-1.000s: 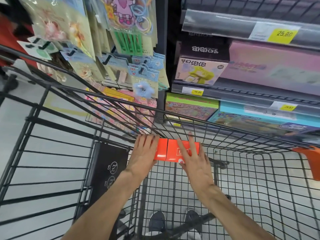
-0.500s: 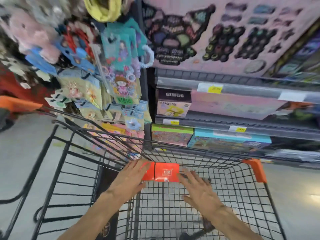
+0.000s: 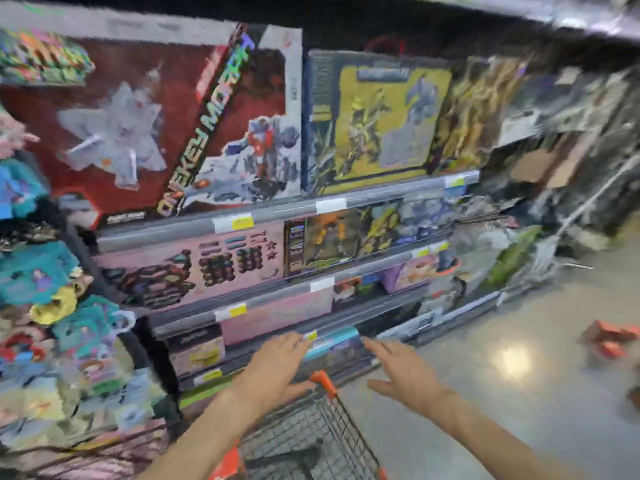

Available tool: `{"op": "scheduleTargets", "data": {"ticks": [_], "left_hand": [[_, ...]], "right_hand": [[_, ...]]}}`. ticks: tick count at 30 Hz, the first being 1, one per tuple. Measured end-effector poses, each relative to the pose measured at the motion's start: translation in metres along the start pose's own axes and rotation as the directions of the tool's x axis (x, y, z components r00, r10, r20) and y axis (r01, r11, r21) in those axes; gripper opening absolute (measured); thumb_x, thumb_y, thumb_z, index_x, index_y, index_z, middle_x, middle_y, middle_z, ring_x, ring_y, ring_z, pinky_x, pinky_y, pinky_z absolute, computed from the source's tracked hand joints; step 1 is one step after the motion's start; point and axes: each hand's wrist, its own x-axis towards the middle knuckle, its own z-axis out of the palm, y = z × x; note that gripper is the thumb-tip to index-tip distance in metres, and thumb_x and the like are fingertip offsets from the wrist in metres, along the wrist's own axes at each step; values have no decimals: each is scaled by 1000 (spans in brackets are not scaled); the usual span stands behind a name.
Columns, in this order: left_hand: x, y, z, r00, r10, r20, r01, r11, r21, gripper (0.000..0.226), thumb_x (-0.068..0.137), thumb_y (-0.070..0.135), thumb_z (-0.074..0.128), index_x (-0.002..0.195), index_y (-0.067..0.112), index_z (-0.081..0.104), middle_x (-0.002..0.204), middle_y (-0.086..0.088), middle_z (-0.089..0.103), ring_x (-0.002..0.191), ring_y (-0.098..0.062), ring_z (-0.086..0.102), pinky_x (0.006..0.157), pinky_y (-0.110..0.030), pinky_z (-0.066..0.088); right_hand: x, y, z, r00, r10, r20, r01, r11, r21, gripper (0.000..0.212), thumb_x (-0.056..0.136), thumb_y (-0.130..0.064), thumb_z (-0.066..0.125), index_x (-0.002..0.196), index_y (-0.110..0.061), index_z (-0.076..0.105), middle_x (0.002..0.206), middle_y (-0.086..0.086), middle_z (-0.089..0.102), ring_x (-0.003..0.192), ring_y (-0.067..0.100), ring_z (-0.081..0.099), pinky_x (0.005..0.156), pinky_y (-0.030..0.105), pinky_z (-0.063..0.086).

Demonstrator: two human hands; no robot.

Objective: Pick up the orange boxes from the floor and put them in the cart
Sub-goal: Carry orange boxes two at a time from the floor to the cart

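the fingers (image 3: 294, 341) of both hands are spread and hold nothing, the left hand (image 3: 277, 368) above the cart (image 3: 322, 379), the right hand (image 3: 405, 372) beside it. some orange boxes (image 3: 609, 339) lie on the floor (image 3: 485, 410) far right, not yet collected. the cart's contents are blurred, maybe hidden.

Store shelves (image 3: 263, 216) fill the upper and middle frame, stacked with boxed toys: a big red box (image 3: 138, 126) at upper left, a yellow one (image 3: 384, 119) beside it. Hanging packets (image 3: 52, 306), seemingly small toys, crowd the left edge. Glossy grey floor (image 3: 519, 393) lies lower right.
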Motion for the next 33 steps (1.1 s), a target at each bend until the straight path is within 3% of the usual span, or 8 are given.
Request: {"op": "scheduleTargets", "data": {"ticks": [4,8,17,20,24,27,29,33], "left_hand": [[90,76,-41,979,193,-60,-194,981,-11,77,71,63,75,129,18,50,117,-6,66,101,-26,67,82,-31,56],[180,168,-61,953,300,-45,-300,954,2,78,85,69,56,143,18,45,137,-8,56,123,-30,55,103,-42,46],[371,406,-35,836,546,-56,-548,836,-27,86,81,74,41,140,11,49,138,-12,56,123,-32,55,105,-42,41],[429,475,-16,792,609,-45,-611,790,-55,92,82,82,40,147,17,40,143,-4,50,129,-25,50,110,-40,34],[491,554,-6,755,655,-33,-653,747,-123,86,86,73,51,151,20,33,151,-1,43,136,-22,43,112,-35,33],[544,598,2,724,689,-28,-685,714,-145,84,88,67,54,152,18,31,152,-3,40,136,-23,42,112,-36,35],[586,623,12,701,713,-23,-707,690,-153,87,85,71,48,152,19,30,152,-4,41,135,-25,43,110,-38,37],[677,671,32,646,762,-45,-755,630,-182,76,90,57,61,149,17,36,147,-6,45,133,-24,43,109,-29,30]], "right_hand": [[-58,64,-90,983,180,-42,-178,983,39,81,90,-52,65,157,-21,32,150,7,48,139,29,45,112,40,38],[-125,145,-148,932,348,-101,-343,937,66,76,93,-53,63,156,-24,32,149,8,50,137,28,46,109,37,37],[-281,356,-210,793,587,-162,-576,810,110,77,94,-55,61,157,-23,30,149,8,48,136,33,47,105,44,42],[-332,418,-223,720,668,-187,-659,743,119,69,94,-51,61,152,-26,34,145,3,49,133,29,49,81,27,43],[-382,494,-239,618,764,-185,-730,645,224,70,81,-60,59,143,-40,36,128,-1,58,117,30,59,90,47,52],[-403,547,-252,554,806,-209,-769,592,241,71,89,-48,67,150,-32,37,132,5,61,120,29,59,97,41,48],[-412,587,-256,507,829,-236,-801,554,227,77,90,-50,68,154,-24,34,143,7,55,130,28,53,105,40,44],[-415,677,-263,460,852,-250,-829,513,222,82,90,-53,68,156,-22,31,149,7,50,135,25,48,108,38,42]]}}
